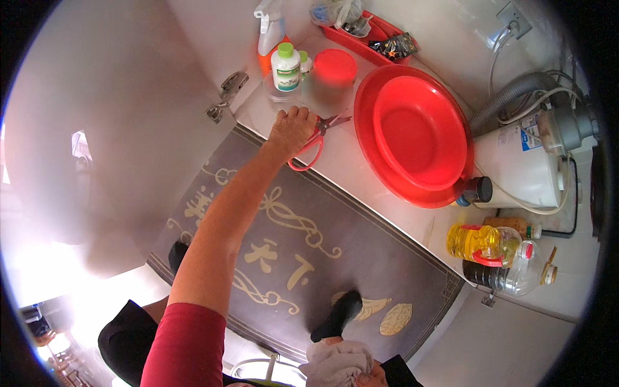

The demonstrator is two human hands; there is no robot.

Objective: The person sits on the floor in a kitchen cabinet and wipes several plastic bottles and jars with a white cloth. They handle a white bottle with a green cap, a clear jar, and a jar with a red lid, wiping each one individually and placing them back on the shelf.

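My left arm, in a red sleeve, stretches up to the cabinet's front edge. Its hand [292,131] is closed around red-handled scissors [320,131], whose blades point right over the white cabinet floor. Just beyond the knuckles, a white bottle with a green cap [285,69] stands at a clear plastic container [278,92]. A jar with a red lid [334,64] is close by. At the bottom edge, my right hand [370,376] grips a crumpled whitish cloth [338,363]; part of that hand is cut off by the picture's edge.
Two nested red basins [422,132] fill the cabinet's middle. Behind stand a spray bottle [271,35] and a red tray [361,44]. To the right are a white tank [516,164], a grey hose [509,97] and oil bottles [474,241]. An open door [129,129] flanks the left; a dark mat [258,213] lies below.
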